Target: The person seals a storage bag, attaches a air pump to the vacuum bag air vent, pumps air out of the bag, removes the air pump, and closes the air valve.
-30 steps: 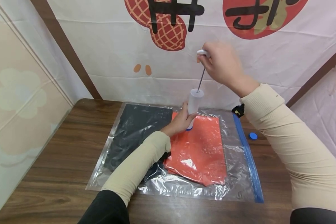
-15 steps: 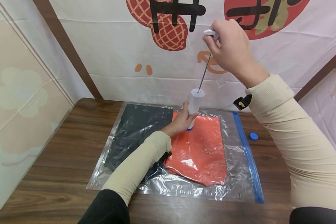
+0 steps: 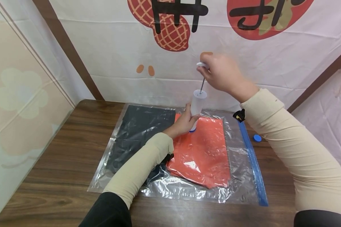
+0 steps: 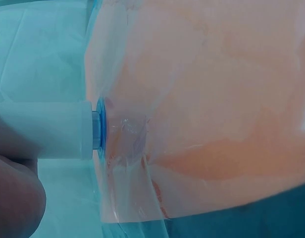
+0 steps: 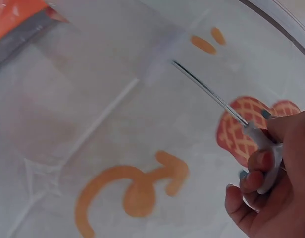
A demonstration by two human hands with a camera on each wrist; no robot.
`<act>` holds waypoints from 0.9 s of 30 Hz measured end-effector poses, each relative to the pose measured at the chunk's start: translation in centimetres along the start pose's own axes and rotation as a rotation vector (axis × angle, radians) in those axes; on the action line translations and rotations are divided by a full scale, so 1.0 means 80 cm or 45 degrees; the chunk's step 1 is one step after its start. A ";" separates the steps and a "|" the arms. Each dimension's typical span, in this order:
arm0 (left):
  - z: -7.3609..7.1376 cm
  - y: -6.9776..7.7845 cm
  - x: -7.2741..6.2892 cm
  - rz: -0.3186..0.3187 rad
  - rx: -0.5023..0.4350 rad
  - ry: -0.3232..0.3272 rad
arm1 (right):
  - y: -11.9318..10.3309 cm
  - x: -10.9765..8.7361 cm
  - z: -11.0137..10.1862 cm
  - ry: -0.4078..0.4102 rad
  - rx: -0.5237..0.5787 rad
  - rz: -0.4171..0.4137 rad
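Note:
A white hand pump (image 3: 197,104) stands on the blue valve (image 4: 101,126) of a clear vacuum storage bag (image 3: 241,164). My left hand (image 3: 183,124) grips the pump's barrel low down, close over the bag. The fingers of my right hand (image 3: 223,73) curl round the pump's white handle (image 5: 265,148), above and slightly right of the barrel. A thin metal rod (image 5: 209,91) runs from the handle into the barrel's top. Inside the bag lie a folded orange cloth (image 3: 201,154) under the pump and a folded dark cloth (image 3: 145,129) to its left.
The bag's blue zip edge (image 3: 253,164) runs down its right side. A small blue cap (image 3: 257,138) lies on the wooden table (image 3: 51,164) right of that edge. Behind the table hangs a printed white fabric wall (image 3: 116,47).
My right hand rose with the handle, drawing out more rod, then came down and left, lower than at first. The left hand, pump barrel and bag have stayed in place.

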State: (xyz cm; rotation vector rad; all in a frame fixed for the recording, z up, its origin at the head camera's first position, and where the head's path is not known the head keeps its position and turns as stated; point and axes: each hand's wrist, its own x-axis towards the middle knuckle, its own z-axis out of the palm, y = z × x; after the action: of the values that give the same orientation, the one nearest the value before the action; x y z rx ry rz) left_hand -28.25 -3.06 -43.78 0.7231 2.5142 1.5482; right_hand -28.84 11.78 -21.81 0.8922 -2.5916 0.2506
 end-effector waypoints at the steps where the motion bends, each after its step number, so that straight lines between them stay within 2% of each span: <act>1: 0.000 0.000 0.000 -0.002 -0.002 0.000 | 0.001 -0.002 0.006 -0.020 -0.008 -0.009; 7: -0.001 -0.001 0.000 0.031 -0.017 -0.008 | 0.000 -0.015 0.033 -0.145 0.004 -0.016; 16: -0.001 -0.003 -0.001 0.047 -0.002 -0.011 | 0.000 -0.027 0.059 -0.164 -0.036 -0.033; 21: 0.000 -0.004 -0.003 0.030 0.009 -0.001 | -0.001 -0.024 0.056 -0.143 -0.018 -0.054; 27: 0.000 -0.004 -0.002 0.007 -0.001 0.018 | -0.002 -0.009 0.030 -0.052 -0.001 -0.040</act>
State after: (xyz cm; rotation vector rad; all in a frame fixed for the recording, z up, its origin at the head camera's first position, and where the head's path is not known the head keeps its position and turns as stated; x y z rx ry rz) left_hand -28.23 -3.27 -44.10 0.7215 2.5242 1.5612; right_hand -28.99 11.35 -24.30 0.9464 -2.6121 0.2248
